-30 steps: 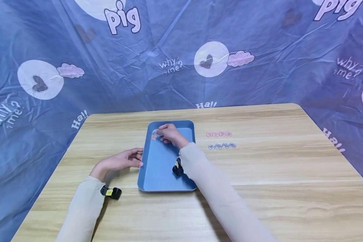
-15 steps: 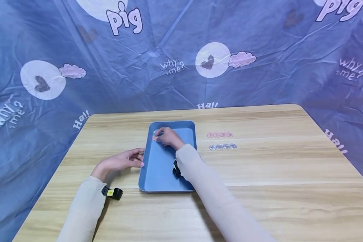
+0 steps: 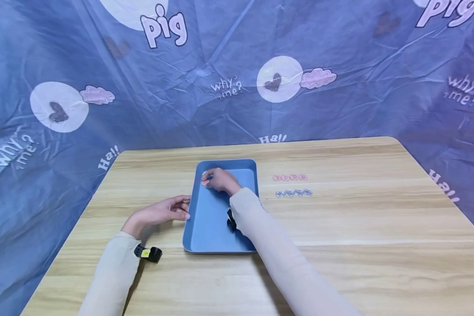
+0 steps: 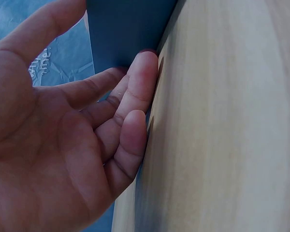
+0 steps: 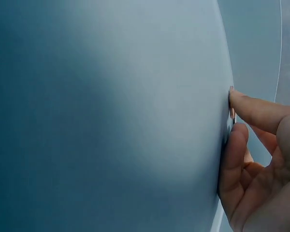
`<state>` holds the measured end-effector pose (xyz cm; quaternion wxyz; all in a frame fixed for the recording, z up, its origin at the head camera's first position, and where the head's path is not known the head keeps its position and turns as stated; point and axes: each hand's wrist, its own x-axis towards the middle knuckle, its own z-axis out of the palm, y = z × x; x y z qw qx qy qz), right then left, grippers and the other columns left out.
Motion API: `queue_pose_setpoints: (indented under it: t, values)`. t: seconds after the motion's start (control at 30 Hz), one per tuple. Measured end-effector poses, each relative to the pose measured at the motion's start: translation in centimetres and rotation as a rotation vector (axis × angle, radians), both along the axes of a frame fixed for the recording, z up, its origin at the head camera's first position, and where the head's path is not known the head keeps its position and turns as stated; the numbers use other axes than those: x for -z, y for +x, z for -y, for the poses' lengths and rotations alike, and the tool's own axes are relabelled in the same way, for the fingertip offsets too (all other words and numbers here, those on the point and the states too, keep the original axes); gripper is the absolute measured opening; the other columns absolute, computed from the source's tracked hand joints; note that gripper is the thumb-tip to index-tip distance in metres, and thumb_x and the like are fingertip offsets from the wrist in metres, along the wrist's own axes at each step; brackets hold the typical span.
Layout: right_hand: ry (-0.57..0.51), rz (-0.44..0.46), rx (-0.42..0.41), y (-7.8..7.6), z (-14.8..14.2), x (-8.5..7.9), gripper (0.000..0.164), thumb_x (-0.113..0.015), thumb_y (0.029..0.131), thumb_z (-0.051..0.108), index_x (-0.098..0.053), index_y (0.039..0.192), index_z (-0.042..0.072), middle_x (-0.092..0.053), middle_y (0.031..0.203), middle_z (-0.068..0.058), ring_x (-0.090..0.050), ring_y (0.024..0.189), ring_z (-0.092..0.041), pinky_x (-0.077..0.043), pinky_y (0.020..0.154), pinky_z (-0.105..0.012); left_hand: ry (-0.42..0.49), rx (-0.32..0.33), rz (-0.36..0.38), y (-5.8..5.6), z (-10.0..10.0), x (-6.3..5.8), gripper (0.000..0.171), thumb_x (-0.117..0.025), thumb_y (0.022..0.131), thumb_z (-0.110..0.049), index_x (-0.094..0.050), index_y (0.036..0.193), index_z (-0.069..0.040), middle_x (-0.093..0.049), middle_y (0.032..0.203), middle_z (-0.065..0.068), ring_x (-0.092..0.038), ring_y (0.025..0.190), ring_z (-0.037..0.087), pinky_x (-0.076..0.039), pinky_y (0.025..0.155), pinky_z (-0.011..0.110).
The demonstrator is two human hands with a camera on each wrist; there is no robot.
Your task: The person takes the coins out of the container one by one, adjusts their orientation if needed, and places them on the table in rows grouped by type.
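A blue tray [image 3: 221, 232] lies on the table. My right hand [image 3: 221, 179] is over its far left corner, thumb and finger at a copper-coloured coin [image 3: 205, 183]. In the right wrist view a fingertip touches the thin edge-on copper coin [image 5: 231, 101] close against the tray floor [image 5: 135, 121]. A silver coin [image 3: 203, 174] beside it is mostly hidden by the fingers. Outside the tray's left wall, my left hand [image 3: 163, 211] rests with fingers loosely bent. Its fingertips [image 4: 142, 67] lie against the dark blue wall [image 4: 125, 34], low by the tabletop.
To the right of the tray, a row of copper-coloured coins [image 3: 290, 177] lies on the wooden table [image 3: 359, 197]. Nearer to me is a parallel row of silver coins [image 3: 294, 193]. A blue printed cloth [image 3: 197, 118] hangs behind the table's far edge.
My right hand has shifted slightly toward me, from the silver coin to the copper-coloured one, and its fingers now cover most of both. The left hand stays at the tray's wall.
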<state>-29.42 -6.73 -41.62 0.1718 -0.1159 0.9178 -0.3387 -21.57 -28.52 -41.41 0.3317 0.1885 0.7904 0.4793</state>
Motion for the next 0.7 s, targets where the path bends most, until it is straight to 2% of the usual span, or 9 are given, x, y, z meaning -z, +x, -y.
queue_pose_setpoints:
  t: [0.23,0.43,0.53,0.7]
  values:
    - [-0.11,0.059,0.028,0.07,-0.2,0.05,0.021,-0.069,0.088,0.014,-0.07,0.108,0.018,-0.062,0.08,-0.001,-0.049,0.057,-0.01,-0.039,0.052,-0.023,-0.004,-0.01,0.004,0.05,0.28,-0.11,0.077,-0.066,0.092,-0.018,-0.02,0.148,0.01,-0.052,0.114,0.015,-0.057,0.097,0.009,-0.046,0.085,0.017]
    - [-0.119,0.069,0.041,0.19,-0.25,-0.07,0.018,-0.07,0.087,0.011,-0.069,0.105,0.015,-0.057,0.074,0.002,-0.049,0.056,-0.01,-0.04,0.052,-0.021,-0.015,-0.002,-0.013,-0.05,0.25,-0.09,0.077,-0.065,0.092,-0.018,-0.02,0.148,0.01,-0.052,0.113,0.014,-0.056,0.096,0.008,-0.046,0.084,0.017]
    - [-0.096,0.061,0.033,0.36,-0.26,-0.24,0.016,-0.069,0.088,0.012,-0.068,0.104,0.013,-0.059,0.077,0.0,-0.05,0.058,-0.01,-0.041,0.052,-0.021,-0.023,-0.004,-0.018,-0.04,0.21,-0.07,0.077,-0.066,0.092,-0.018,-0.021,0.148,0.01,-0.053,0.113,0.014,-0.056,0.096,0.008,-0.046,0.084,0.017]
    - [-0.05,0.022,0.025,0.62,-0.28,-0.41,0.013,-0.068,0.089,0.013,-0.067,0.102,0.01,-0.065,0.095,-0.002,-0.052,0.066,-0.012,-0.041,0.057,-0.023,-0.02,-0.007,-0.023,-0.02,0.11,0.02,0.076,-0.066,0.092,-0.018,-0.022,0.148,0.01,-0.053,0.114,0.016,-0.056,0.097,0.009,-0.046,0.085,0.017]
